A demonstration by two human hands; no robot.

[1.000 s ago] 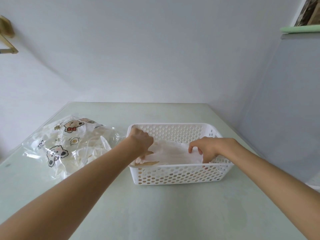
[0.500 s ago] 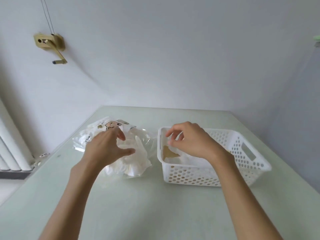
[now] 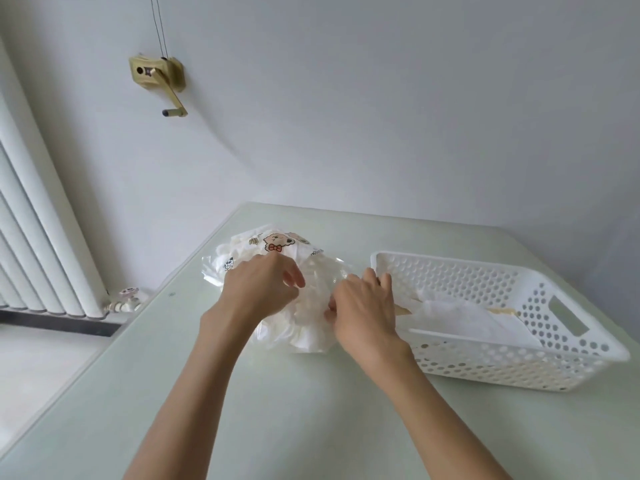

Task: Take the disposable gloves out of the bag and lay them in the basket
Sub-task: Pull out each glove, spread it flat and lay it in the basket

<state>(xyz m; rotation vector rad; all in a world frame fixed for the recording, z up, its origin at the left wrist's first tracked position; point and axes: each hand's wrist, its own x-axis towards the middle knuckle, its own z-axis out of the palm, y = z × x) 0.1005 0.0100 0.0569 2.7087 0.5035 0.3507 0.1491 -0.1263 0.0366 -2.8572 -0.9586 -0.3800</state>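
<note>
Head view. Left hand (image 3: 258, 292) and right hand (image 3: 363, 306) both on the clear printed bag (image 3: 277, 247) on the worktop (image 3: 311, 410), fingers curled into the bunched disposable gloves (image 3: 310, 320) between them. White perforated basket (image 3: 568, 341) just right of right hand, gloves already inside. Radiator (image 3: 34, 237) far left.
</note>
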